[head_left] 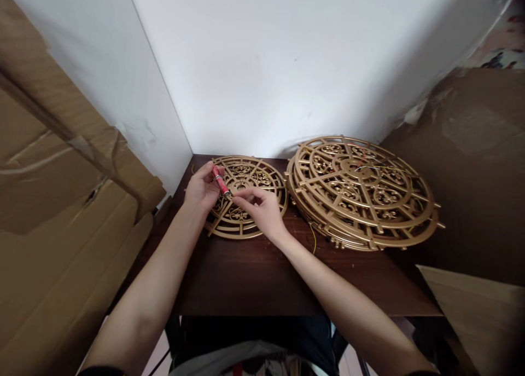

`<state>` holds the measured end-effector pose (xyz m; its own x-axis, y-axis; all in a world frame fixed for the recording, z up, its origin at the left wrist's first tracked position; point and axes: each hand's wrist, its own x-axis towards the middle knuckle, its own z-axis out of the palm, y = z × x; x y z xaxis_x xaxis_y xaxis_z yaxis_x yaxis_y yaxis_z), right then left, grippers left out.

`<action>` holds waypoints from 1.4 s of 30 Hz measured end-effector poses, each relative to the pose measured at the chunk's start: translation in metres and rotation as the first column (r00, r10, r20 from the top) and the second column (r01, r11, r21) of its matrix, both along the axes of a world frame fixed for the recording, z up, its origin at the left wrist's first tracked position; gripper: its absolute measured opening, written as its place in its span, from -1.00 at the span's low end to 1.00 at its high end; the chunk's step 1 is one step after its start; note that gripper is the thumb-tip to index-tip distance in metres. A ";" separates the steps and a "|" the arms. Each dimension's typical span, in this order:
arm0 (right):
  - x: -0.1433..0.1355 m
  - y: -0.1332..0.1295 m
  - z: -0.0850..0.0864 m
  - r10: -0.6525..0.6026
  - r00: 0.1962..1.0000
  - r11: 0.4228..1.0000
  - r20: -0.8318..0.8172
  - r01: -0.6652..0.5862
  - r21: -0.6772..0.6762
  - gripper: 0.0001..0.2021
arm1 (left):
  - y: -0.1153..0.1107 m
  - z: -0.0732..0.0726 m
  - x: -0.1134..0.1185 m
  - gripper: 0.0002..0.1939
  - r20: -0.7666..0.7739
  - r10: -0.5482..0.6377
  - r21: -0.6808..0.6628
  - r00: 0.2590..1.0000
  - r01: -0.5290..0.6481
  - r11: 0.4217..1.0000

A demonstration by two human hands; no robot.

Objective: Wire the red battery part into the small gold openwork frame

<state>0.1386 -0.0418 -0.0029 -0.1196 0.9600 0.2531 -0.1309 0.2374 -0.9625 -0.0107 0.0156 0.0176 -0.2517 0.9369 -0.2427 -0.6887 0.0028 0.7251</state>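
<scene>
Forearms (153, 280) converging, hands (200, 192) at red tube (220, 181)

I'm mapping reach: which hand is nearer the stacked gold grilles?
Right. The right hand is left of the stacked gold grilles, over the single grille; the left hand, holding the red tube, is farther left.

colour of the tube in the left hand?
The tube is mostly red; head view shows it.

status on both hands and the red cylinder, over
Left hand holding red cylinder. Right hand at its lower end. Gold disc beneath. Disc stack at right, apart from hands.
</scene>
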 end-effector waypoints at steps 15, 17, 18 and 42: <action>0.001 -0.002 0.003 -0.010 0.995 0.998 0.101 0.005 0.057 -0.93 | -0.002 0.001 0.004 -0.82 0.005 0.005 0.026 1.000 -0.005 1.000; 0.001 -0.002 0.003 -0.021 0.993 0.996 0.117 0.011 0.086 -0.92 | -0.003 0.003 0.005 -0.81 0.021 0.024 0.008 1.000 -0.024 1.000; 0.002 -0.003 0.004 -0.026 0.992 0.996 0.122 0.015 0.091 -0.91 | -0.004 0.005 0.006 -0.81 0.034 0.035 -0.011 0.999 -0.035 0.999; 0.000 0.001 -0.006 -0.032 0.985 0.998 0.168 0.022 0.059 -0.84 | -0.012 0.018 0.020 -0.72 0.107 0.089 -0.108 0.990 -0.078 0.991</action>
